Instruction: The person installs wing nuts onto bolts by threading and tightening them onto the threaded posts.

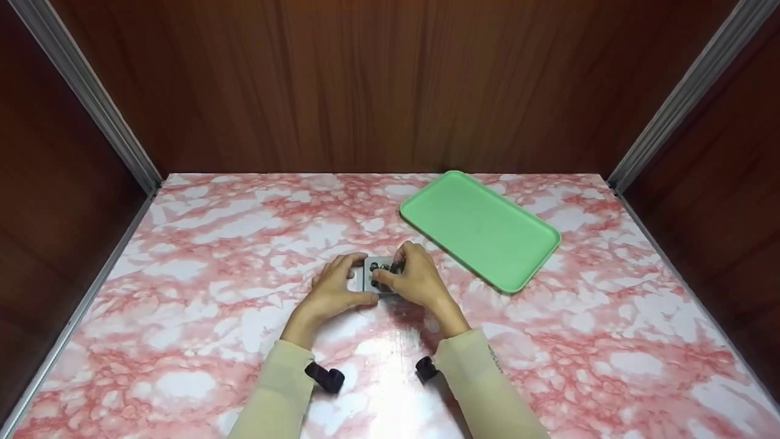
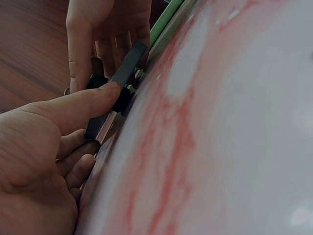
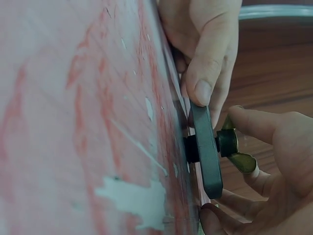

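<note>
Left grip (image 1: pixel 333 286) spans plate (image 3: pixel 207 152); right grip (image 1: pixel 420 279) pinches wingnut (image 3: pixel 226 142).

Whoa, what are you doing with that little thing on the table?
A person is working on a small grey plate with two bare hands. The left hand grips it by its edges. The right hand pinches a winged piece, maybe a wing nut, on the plate's upper side. You can't tell from here whether it is being tightened or loosened. The green tray lies farther off to the right on the table, touched by neither hand.
</note>
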The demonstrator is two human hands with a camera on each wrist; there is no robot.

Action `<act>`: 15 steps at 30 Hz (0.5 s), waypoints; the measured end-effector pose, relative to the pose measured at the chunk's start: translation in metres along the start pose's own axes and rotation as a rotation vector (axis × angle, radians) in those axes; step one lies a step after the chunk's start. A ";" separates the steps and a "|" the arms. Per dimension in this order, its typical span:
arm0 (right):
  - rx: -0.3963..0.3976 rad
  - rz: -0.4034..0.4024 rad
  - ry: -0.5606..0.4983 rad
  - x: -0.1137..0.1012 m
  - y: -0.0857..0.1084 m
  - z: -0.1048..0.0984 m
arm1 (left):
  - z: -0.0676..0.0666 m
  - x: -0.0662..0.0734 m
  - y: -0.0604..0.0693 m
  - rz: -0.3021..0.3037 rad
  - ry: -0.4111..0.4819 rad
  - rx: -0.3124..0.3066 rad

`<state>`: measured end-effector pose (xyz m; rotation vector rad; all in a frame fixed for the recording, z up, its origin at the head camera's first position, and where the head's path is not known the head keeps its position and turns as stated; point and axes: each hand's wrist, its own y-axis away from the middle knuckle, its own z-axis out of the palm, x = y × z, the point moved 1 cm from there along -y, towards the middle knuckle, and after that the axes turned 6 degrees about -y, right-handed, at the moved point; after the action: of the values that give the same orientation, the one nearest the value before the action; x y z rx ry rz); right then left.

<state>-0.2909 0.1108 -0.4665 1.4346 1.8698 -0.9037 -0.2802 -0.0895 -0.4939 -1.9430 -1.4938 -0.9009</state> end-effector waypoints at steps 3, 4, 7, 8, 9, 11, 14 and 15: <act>0.008 0.004 0.005 -0.001 0.000 0.000 | 0.000 0.000 0.000 -0.003 0.013 -0.009; 0.009 0.008 0.006 -0.001 0.000 0.000 | 0.000 0.000 0.000 -0.004 0.014 -0.011; 0.001 0.013 0.008 -0.001 0.000 0.000 | 0.000 0.000 0.000 -0.009 0.009 -0.011; -0.006 0.015 0.007 -0.001 0.000 -0.001 | 0.000 -0.001 0.000 -0.010 0.009 -0.010; -0.016 0.017 0.002 -0.001 0.000 -0.002 | 0.000 -0.001 0.000 -0.011 0.009 -0.010; -0.040 0.017 -0.015 0.000 0.000 -0.004 | 0.000 0.000 0.000 -0.013 0.011 -0.010; -0.083 0.003 -0.065 0.001 -0.001 -0.010 | 0.000 0.000 0.000 -0.014 0.019 -0.010; -0.097 -0.007 -0.083 0.001 -0.001 -0.012 | 0.000 0.000 0.000 -0.014 0.021 -0.010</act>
<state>-0.2929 0.1207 -0.4606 1.3146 1.8328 -0.8507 -0.2805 -0.0897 -0.4942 -1.9268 -1.4953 -0.9331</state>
